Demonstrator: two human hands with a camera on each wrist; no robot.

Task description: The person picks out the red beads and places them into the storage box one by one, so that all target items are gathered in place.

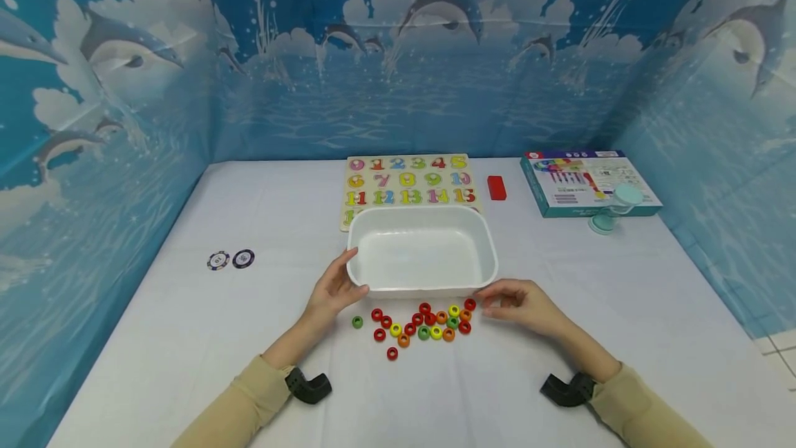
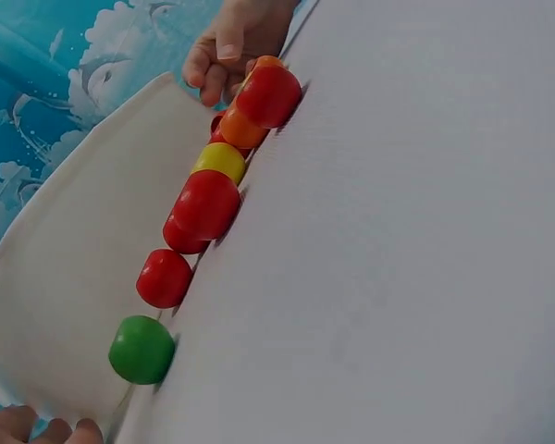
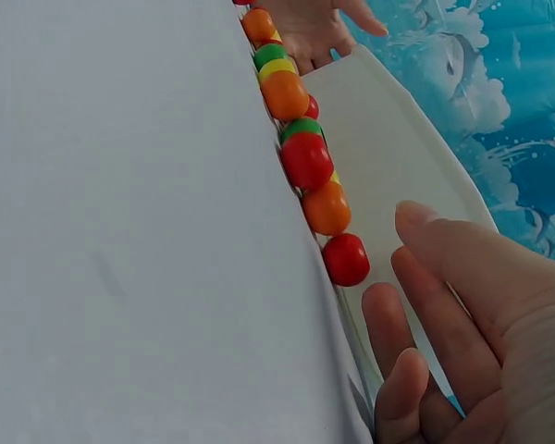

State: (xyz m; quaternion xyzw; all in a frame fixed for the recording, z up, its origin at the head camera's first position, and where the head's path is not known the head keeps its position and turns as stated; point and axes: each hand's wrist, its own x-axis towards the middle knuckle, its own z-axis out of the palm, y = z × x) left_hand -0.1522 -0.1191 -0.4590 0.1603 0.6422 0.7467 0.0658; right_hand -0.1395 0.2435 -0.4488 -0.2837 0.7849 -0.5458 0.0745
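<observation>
A white rectangular tray (image 1: 423,261) stands on the table in front of me, and nothing lies in it. My left hand (image 1: 332,294) touches its left front corner with fingers spread, the thumb along the front side. By the right front corner is my right hand (image 1: 519,306), its fingers loosely bent. In the right wrist view these fingers (image 3: 453,314) hold nothing; whether they touch the tray I cannot tell. Several red, orange, yellow and green beads with holes lie in front of the tray, among them a green bead (image 2: 141,350) and a red bead (image 3: 346,259).
Behind the tray lies a number puzzle board (image 1: 407,180), partly covered by it. A red block (image 1: 497,188), a flat box (image 1: 584,182) and a mint-green object (image 1: 616,209) are at the back right. Two round chips (image 1: 243,258) lie at left. A dolphin-print curtain (image 1: 398,102) surrounds the table.
</observation>
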